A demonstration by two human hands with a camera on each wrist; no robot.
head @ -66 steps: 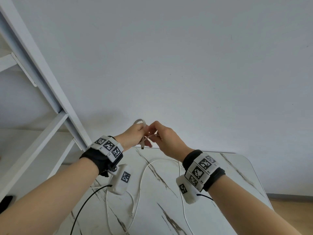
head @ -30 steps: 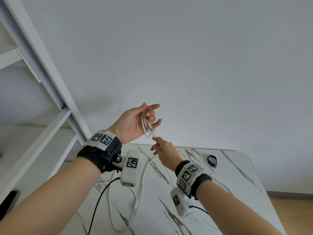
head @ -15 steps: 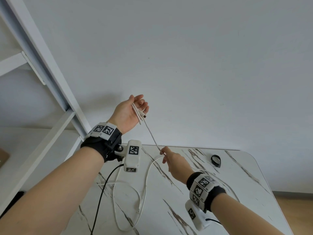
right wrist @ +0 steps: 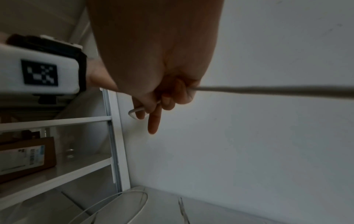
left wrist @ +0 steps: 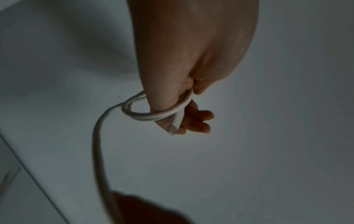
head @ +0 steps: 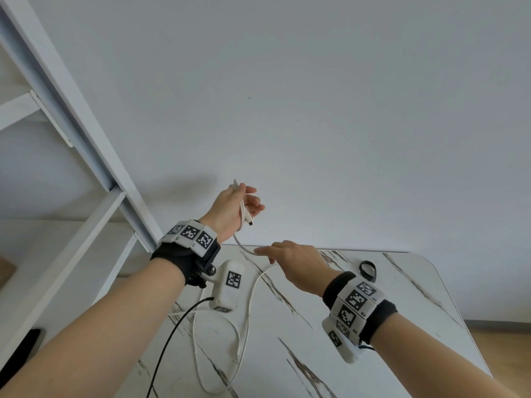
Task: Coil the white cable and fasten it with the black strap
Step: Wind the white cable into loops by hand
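Left hand [head: 230, 209] is raised above the table's far edge, palm toward the wall, with a couple of loops of the white cable [head: 243, 305] wound around it; thumb pins the loops against the palm, other fingers loosely extended. Left wrist view confirms: loops [left wrist: 153, 116] circle the base of the thumb, and the cable's plug end [left wrist: 175, 125] lies across the fingers, pointing down. Right hand [head: 296, 261] is lower and just to the right, knuckles up, holding the cable run that drops from the left hand; in the right wrist view the curled fingers [right wrist: 168, 98] are closed on the cable with the index finger sticking out straight. Hands are apart, joined by a short slack stretch of cable. Past the right hand the rest of the cable falls to the marble-pattern table [head: 359, 354] and lies there in a big loose loop toward the near edge. Black strap [head: 368, 270] sits on the table as a small ring near the far right corner, well apart from both hands. White shelf frame [head: 71, 116] stands at left against the wall; a cardboard box [right wrist: 26, 157] sits on one shelf.
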